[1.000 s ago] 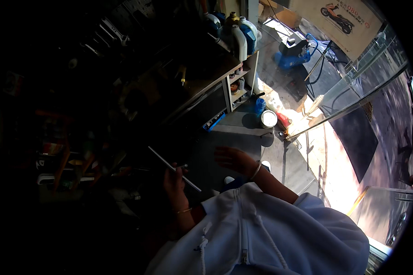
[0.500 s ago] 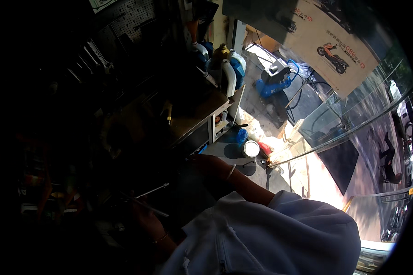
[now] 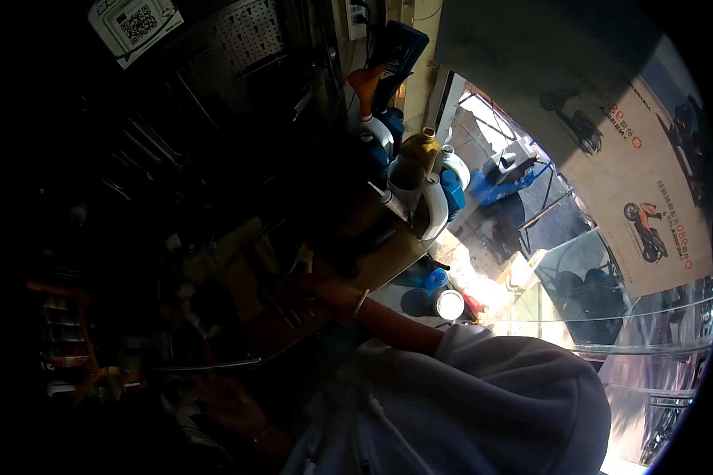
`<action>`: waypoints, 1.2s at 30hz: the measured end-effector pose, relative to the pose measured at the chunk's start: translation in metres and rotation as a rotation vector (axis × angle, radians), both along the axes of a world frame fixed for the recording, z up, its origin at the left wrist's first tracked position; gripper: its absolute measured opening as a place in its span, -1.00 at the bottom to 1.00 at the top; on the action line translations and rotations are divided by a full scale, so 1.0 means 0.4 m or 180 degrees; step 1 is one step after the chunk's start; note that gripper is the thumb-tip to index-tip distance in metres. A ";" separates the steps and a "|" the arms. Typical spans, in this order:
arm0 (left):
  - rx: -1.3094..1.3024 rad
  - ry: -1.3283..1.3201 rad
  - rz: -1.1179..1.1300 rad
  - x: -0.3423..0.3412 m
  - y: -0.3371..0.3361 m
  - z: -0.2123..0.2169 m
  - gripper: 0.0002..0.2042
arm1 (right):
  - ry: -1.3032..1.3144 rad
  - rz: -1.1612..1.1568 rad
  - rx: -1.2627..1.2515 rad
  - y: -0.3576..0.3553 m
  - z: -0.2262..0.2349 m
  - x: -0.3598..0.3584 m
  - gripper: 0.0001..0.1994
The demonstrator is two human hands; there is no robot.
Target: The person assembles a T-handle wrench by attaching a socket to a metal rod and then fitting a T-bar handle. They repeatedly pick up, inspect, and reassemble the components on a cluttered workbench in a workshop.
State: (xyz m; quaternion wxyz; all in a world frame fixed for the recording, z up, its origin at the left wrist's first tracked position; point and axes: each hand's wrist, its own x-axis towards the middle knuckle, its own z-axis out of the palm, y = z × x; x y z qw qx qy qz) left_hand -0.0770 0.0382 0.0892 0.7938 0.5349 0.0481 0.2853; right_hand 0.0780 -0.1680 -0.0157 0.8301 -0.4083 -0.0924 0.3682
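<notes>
Pretty dark shot, so take this with a grain of salt. The person's left hand (image 3: 228, 405) sits low in the frame, palm roughly up, holding a long thin pale rod (image 3: 206, 366) that runs almost level off to the left. The fingers look curled loosely around the near end of it, but it's too murky to say how tight that grip is. The right hand (image 3: 313, 291), with a thin bangle on the wrist, is stretched forward over the cluttered brown wooden workbench (image 3: 380, 261), fingers down among the small bits lying there. I honestly can't tell if it has hold of anything or is just touching the top.

My read: this is the rummaging stage, one hand parking the rod while the other hunts for a part or tool on the bench. The next move probably calls for a clean pick from that clutter without knocking stuff around, and the rod kept clear of the bench edge.

Right forearm comes in from the white hooded top, angled up and to the left, elbow bent.
</notes>
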 end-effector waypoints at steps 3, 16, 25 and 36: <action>-0.0963 -0.0521 -0.0400 0.060 0.009 0.014 -0.36 | -0.0126 0.0037 -0.0088 0.016 -0.004 0.067 -0.59; -0.1970 -0.0869 -0.1781 0.250 0.091 -0.023 -0.22 | 0.0281 -0.0641 -0.0211 0.055 0.006 0.191 -0.70; -0.1908 -0.0496 -0.1378 0.310 0.093 0.003 -0.23 | -0.1478 -0.1289 -0.1293 0.116 0.031 0.167 -0.73; -0.1033 -0.0151 -0.2161 0.306 0.075 0.010 0.00 | -0.2895 -0.1804 -0.2065 0.217 0.096 0.070 -0.64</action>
